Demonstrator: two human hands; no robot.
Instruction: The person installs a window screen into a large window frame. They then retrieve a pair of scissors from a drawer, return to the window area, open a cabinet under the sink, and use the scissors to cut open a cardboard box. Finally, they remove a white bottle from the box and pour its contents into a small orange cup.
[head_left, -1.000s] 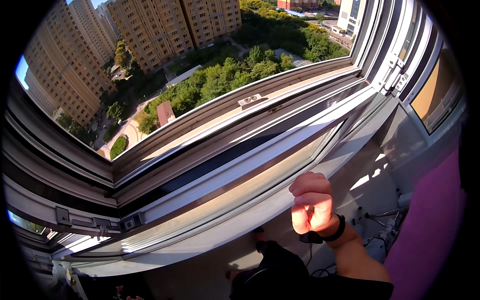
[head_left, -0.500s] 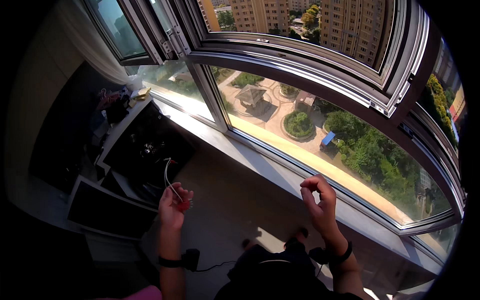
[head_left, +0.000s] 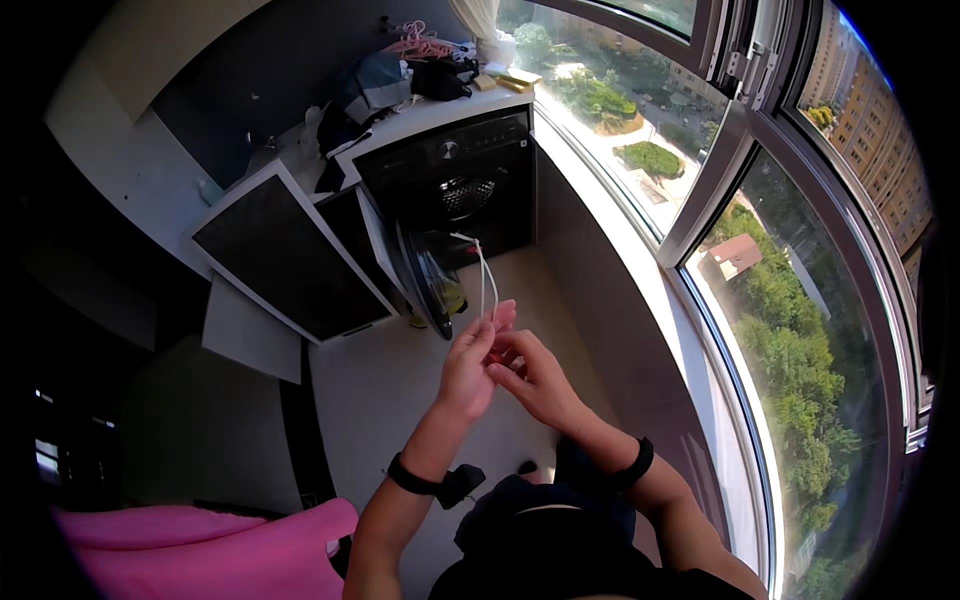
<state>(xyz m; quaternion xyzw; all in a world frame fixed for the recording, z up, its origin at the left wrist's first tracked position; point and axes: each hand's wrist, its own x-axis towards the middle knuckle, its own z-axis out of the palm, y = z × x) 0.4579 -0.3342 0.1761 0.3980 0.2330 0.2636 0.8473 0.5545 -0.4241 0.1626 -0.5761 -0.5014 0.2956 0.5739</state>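
Observation:
My left hand is closed around a thin white looped strip with a red part. The strip's two strands rise above the fingers and bend over at the top; its exact kind does not show. My right hand meets the left, with its fingers curled at the red part, which is mostly hidden between both hands. Each wrist wears a black band. Beyond my hands, a black front-loading washing machine stands with its round glass door swung open.
Clothes, pink hangers and yellow packets lie on the white counter above the machine. An open cabinet door juts out on the left. Pink cloth hangs lower left. Windows with a white sill run along the right.
The view has swung left toward the washing machine. My hands, apart before, have come together, and my right hand has moved onto the thing in my left.

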